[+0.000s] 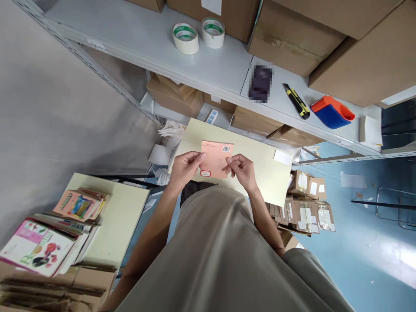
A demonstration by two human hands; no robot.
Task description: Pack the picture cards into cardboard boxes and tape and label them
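Note:
A thin pink book (214, 161) with a barcode at its upper right and a red-edged label at its lower left is held up over the pale yellow table (260, 182). My left hand (186, 167) pinches its left edge, thumb on the near face. On the opposite edge, my right hand (242, 170) grips it between thumb and fingers. Most of the fingertips behind the book are hidden. A white paper slip (282, 157) lies on the table to the right of my right hand.
Ahead, a grey shelf (136, 39) carries tape rolls (185, 38), a box cutter (296, 101), an orange-and-blue tool (333, 112) and cardboard boxes (292, 39). Stacked books (40, 247) sit on a side table (125, 216) at left. Parcels (305, 214) lie at right.

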